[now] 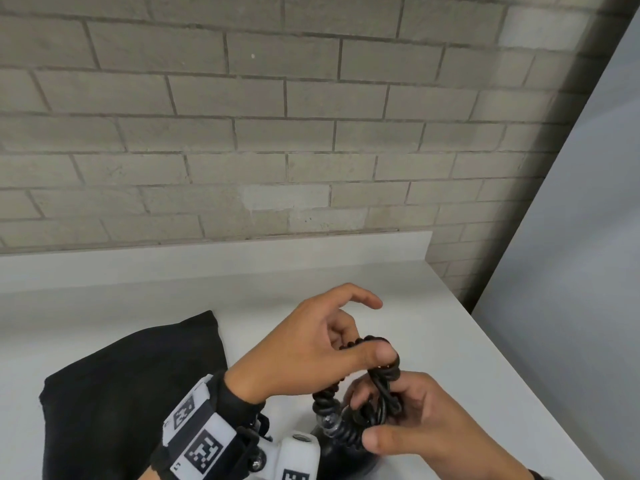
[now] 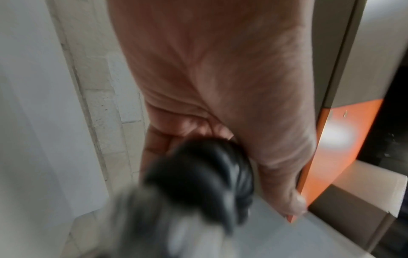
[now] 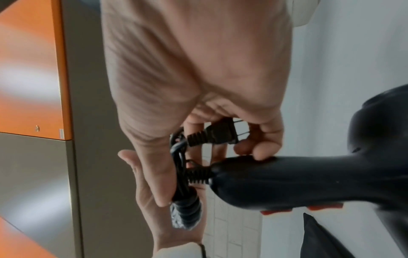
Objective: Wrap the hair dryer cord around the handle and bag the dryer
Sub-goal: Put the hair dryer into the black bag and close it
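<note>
The black hair dryer (image 1: 341, 457) stands low on the white counter, its handle (image 3: 276, 181) reaching up towards my hands. The black cord (image 1: 382, 386) is bunched in coils above the handle's end. My left hand (image 1: 349, 344) pinches the top of the coils under its thumb, index finger lifted clear. My right hand (image 1: 394, 420) grips the lower coils; in the right wrist view its fingers (image 3: 264, 139) curl round the plug (image 3: 212, 135). The left wrist view shows only a blurred cord bundle (image 2: 198, 174) under the palm. A black cloth bag (image 1: 131, 393) lies flat at the left.
The white counter (image 1: 450, 341) ends at a brick wall (image 1: 311, 133) behind and drops off along its right edge. A pale panel (image 1: 571, 271) stands at the right. Orange and grey cabinet fronts (image 3: 33, 87) show in the wrist views.
</note>
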A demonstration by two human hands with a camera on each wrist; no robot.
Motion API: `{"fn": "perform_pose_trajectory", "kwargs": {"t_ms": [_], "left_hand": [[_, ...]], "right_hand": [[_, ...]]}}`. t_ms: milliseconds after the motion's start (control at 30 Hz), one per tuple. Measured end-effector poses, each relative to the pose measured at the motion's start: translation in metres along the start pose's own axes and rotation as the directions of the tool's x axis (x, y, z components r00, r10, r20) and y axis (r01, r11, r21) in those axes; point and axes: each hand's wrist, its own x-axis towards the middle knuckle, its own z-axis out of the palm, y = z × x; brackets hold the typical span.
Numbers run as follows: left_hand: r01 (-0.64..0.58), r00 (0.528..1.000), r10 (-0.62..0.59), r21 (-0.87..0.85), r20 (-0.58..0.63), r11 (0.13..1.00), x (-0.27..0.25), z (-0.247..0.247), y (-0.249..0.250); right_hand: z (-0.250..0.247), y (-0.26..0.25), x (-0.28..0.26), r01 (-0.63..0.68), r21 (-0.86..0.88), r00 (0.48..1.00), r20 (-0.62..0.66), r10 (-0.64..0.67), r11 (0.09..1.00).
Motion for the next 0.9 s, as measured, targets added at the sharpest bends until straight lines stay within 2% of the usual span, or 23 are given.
{"fn": "perform_pose_trajectory", "kwargs": {"t_ms": [133, 200, 267, 367, 433, 500, 600, 700, 900], "left_hand": [[-0.013, 0.998, 0.018, -0.082, 0.056, 0.997, -0.012, -0.013, -0.008], [-0.042, 0.992, 0.051, -0.082, 0.114, 0.996, -0.02, -0.013, -0.012], [-0.053, 0.991, 0.064, -0.092, 0.115, 0.994, -0.026, -0.007, -0.017], [-0.077, 0.995, 0.087, -0.171, 0.055, 0.982, -0.032, 0.005, -0.022], [-0.109, 0.994, 0.112, -0.126, 0.014, 0.986, -0.032, 0.009, -0.025], [-0.158, 0.987, 0.159, -0.051, 0.01, 0.986, -0.032, 0.013, -0.028], [-0.252, 0.968, 0.251, 0.043, 0.028, 0.967, -0.032, 0.023, -0.03], [-0.281, 0.959, 0.273, 0.156, 0.076, 0.947, -0.032, 0.031, -0.04], [-0.336, 0.933, 0.269, 0.313, 0.24, 0.888, -0.037, 0.031, -0.061]], "right_hand": [[-0.002, 0.012, 0.0, 0.092, 0.085, 0.983, -0.169, -0.077, 0.992], [-0.003, 0.018, 0.003, 0.135, 0.099, 0.952, -0.29, -0.101, 0.986], [-0.001, 0.02, 0.005, 0.174, 0.068, 0.921, -0.364, -0.138, 0.982], [0.007, 0.023, 0.007, 0.191, 0.074, 0.907, -0.395, -0.147, 0.979], [0.014, 0.023, 0.009, 0.174, 0.129, 0.899, -0.425, -0.104, 0.976], [0.017, 0.026, 0.009, 0.162, 0.288, 0.904, -0.428, -0.025, 0.944], [0.019, 0.022, 0.008, 0.075, 0.604, 0.91, -0.366, 0.193, 0.793], [0.019, 0.007, 0.005, 0.016, 0.863, 0.937, -0.189, 0.294, 0.505], [0.012, 0.011, -0.008, -0.017, 0.995, 0.937, -0.019, 0.348, 0.099]]}}
